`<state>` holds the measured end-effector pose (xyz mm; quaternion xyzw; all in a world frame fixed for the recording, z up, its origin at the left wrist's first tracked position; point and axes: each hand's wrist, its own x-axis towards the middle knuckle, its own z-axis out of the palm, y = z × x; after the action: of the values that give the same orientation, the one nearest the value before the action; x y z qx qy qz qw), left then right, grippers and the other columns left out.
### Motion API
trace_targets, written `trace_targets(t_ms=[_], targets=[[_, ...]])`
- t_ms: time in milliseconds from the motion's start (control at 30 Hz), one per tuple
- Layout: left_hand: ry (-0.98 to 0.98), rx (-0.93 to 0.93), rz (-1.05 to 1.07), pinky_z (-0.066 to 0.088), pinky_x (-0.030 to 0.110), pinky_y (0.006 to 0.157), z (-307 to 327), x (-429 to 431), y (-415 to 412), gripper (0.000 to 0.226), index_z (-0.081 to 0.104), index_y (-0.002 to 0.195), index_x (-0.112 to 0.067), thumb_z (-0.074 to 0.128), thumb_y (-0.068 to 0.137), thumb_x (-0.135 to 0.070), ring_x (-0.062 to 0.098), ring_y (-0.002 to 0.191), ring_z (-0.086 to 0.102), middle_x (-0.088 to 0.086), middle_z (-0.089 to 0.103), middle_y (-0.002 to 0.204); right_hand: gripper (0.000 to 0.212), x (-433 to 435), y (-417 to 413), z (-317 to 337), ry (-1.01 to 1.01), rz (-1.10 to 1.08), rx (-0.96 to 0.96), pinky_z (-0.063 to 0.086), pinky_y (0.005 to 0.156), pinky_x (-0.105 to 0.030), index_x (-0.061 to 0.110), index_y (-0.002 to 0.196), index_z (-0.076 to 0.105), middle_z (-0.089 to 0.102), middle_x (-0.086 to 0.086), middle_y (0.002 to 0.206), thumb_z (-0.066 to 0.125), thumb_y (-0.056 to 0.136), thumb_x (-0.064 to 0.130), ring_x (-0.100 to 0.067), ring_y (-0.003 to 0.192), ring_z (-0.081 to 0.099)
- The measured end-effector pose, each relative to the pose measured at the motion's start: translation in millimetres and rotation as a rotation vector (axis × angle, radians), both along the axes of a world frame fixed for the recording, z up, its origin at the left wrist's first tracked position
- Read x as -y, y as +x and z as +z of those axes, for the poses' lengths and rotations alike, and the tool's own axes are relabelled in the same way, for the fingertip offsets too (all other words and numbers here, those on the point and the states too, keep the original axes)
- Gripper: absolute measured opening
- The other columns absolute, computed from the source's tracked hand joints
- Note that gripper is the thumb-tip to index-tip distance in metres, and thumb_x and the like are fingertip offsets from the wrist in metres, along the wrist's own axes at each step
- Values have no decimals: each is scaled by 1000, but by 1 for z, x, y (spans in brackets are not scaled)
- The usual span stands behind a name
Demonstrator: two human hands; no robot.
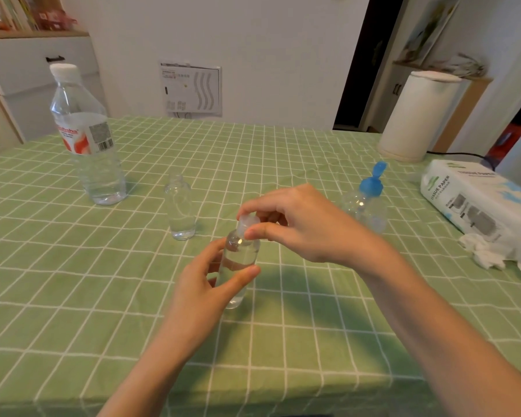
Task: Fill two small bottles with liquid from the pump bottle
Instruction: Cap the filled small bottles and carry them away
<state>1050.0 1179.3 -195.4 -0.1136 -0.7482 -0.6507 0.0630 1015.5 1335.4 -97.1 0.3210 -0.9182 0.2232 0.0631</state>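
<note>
Grips the small bottle (238, 263) round its body with the left hand (203, 285), upright at the middle of the surface (73, 296), somewhat toward the near edge, and pinches its clear cap (247, 221) from above with the right hand (301, 227). Looks light, stiff, smooth and part-filled, so probably slippery if wet; better to hold mid-body and turn only the cap.

Home, checked tablecloth (103, 281), bookshelf (27, 28), tissues (469, 194)
</note>
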Motion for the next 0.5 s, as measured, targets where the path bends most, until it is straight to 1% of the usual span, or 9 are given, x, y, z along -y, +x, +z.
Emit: trace_targets(t_ms=[67, 133, 200, 267, 300, 367, 400, 500], targets=[[2, -4, 12, 48, 9, 64, 0, 0, -3, 47, 62, 104, -35, 67, 59, -49, 0, 81, 63, -13, 69, 90, 30, 1, -1, -2, -20, -15, -41, 39, 68, -13, 14, 115, 70, 70, -2, 85, 66, 88, 26, -12, 72, 57], [-12, -7, 10, 48, 9, 67, 2, 0, -8, 50, 62, 106, -33, 67, 59, -50, 0, 83, 63, -14, 70, 90, 33, 0, -4, -2, -52, -21, -47, 40, 69, -12, 15, 117, 68, 69, 0, 87, 66, 87, 29, -7, 73, 57], [-16, 5, 7, 47, 9, 69, 4, 0, -15, 55, 63, 108, -30, 68, 57, -51, -1, 84, 63, -15, 70, 91, 43, -5, -10, -3, -68, -32, 11, 41, 70, -10, 18, 123, 63, 64, 5, 91, 68, 84, 35, -1, 75, 55], [2, 21, 11, 47, 9, 69, 6, 1, -23, 54, 64, 107, -26, 69, 58, -47, 0, 83, 64, -12, 72, 90, 59, -12, -18, -8, -56, -90, 123, 43, 69, -11, 24, 133, 52, 59, 9, 101, 70, 80, 42, 0, 82, 56], [9, 31, 15, 49, 12, 71, 7, 1, -28, 53, 64, 108, -24, 70, 59, -44, 2, 84, 65, -8, 73, 90, 65, -16, -22, -11, -43, -132, 172, 43, 69, -11, 26, 137, 47, 58, 9, 105, 70, 79, 44, -1, 85, 56], [15, 54, 22, 50, 23, 80, 8, 3, -37, 48, 64, 109, -22, 72, 64, -37, 10, 90, 66, -3, 72, 94, 68, -24, -29, -22, -8, -226, 232, 41, 69, -13, 27, 138, 43, 58, 7, 112, 70, 79, 48, -4, 88, 56], [15, 65, 26, 50, 27, 83, 8, 3, -42, 46, 64, 109, -23, 73, 66, -35, 12, 93, 65, -3, 72, 97, 68, -28, -33, -28, 12, -280, 251, 41, 71, -17, 26, 138, 43, 58, 6, 114, 69, 79, 49, -6, 90, 55], [12, 96, 44, 50, 31, 89, 6, 3, -55, 39, 62, 109, -28, 74, 71, -28, 13, 97, 64, -6, 71, 99, 66, -33, -46, -47, 30, -436, 286, 40, 80, -23, 22, 139, 43, 57, 1, 119, 66, 83, 48, -10, 96, 51]])
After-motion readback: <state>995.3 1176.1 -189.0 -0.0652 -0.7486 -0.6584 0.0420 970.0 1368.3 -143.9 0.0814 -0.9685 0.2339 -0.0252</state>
